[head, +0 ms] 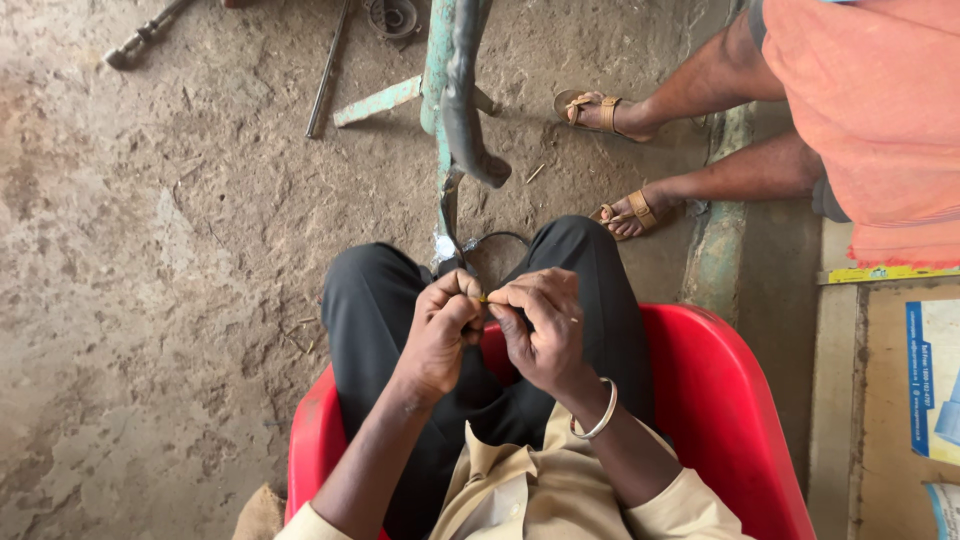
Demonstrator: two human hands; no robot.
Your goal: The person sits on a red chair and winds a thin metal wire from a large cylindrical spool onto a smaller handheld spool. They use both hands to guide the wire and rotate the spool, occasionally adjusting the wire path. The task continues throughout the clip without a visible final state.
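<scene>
I sit on a red plastic chair (720, 390), black trousers over my knees. My left hand (440, 335) and my right hand (545, 325) meet above my lap, fingertips pinched together on a small yellowish piece (485, 297) between them. What the piece is, I cannot tell; most of it is hidden by the fingers. A thin dark cable (495, 238) loops just beyond my hands, near a green metal frame (440, 100) wrapped with a dark rubber tube (465, 110). A silver bangle (598, 415) sits on my right wrist.
Another person in orange cloth (870, 110) stands at the right, sandalled feet (620, 160) on the dirt floor. Metal rods (328, 70) and a tool (145, 35) lie at the far left. Cardboard and printed paper (920, 370) sit at the right edge.
</scene>
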